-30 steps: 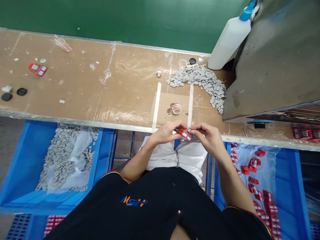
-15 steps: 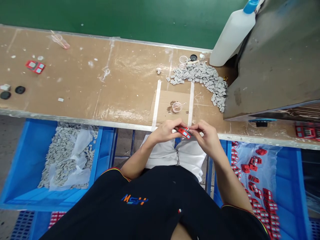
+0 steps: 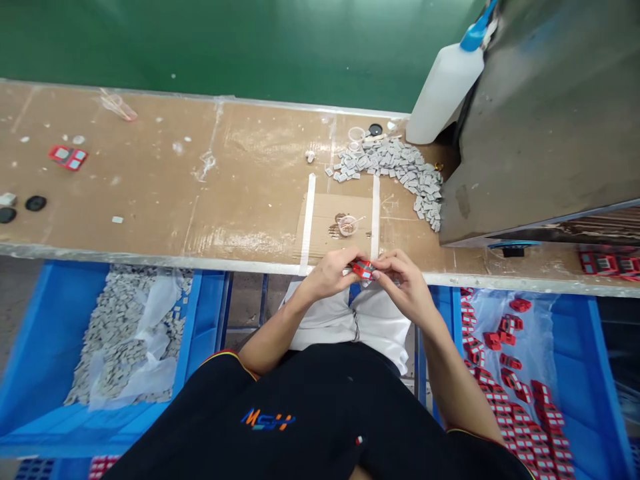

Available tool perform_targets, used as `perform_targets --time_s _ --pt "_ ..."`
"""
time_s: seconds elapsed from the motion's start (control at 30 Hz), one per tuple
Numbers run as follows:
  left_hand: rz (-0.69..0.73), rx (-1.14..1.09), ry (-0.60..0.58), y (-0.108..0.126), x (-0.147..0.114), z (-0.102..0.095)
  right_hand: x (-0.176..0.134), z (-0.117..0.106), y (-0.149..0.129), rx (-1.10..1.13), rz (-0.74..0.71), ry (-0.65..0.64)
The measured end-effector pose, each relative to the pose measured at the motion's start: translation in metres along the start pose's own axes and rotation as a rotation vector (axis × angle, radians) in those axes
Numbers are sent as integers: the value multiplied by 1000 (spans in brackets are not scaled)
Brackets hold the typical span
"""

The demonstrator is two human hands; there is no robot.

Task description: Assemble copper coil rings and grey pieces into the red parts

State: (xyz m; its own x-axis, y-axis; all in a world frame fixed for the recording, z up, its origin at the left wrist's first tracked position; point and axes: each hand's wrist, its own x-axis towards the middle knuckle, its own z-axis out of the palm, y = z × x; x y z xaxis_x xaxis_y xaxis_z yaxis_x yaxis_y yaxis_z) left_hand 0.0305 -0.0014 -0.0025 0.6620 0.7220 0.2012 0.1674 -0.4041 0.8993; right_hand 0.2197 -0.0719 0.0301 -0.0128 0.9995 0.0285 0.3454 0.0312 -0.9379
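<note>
Red toy vehicle [image 3: 362, 269] held at the worktop [image 3: 250, 207]'s near edge, long axis roughly crosswise, right end dipping toward the wearer; which end is front, cannot tell. Red body, pale window panels, dark grey top. Left hand [image 3: 331, 272]'s fingers clamped on it; right hand [image 3: 404, 285]'s touch its right end, grip unclear.

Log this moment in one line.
left hand: holding red toy vehicle | right hand: fingers at its right end | beyond hands: small cup on cardboard patch | near bottle: gray pieces, piled
</note>
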Motion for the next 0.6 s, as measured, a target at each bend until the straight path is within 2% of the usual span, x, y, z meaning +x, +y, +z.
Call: perform_targets --time_s 0.13,0.23,0.37,0.47,0.6 --pt "92 -137 92 -1 1 -1 -8 19 8 310 172 119" --pt "128 -188 86 0 3 -5 -13 29 10 424 180 172" --pt "103 -325 9 0 6 -8 -12 27 10 318 74 239" --pt "41 -402 51 -1 6 -6 -10 22 8 201 1 195" --pt "29 -432 64 -4 4 -5 -8 18 5 75 -101 158"
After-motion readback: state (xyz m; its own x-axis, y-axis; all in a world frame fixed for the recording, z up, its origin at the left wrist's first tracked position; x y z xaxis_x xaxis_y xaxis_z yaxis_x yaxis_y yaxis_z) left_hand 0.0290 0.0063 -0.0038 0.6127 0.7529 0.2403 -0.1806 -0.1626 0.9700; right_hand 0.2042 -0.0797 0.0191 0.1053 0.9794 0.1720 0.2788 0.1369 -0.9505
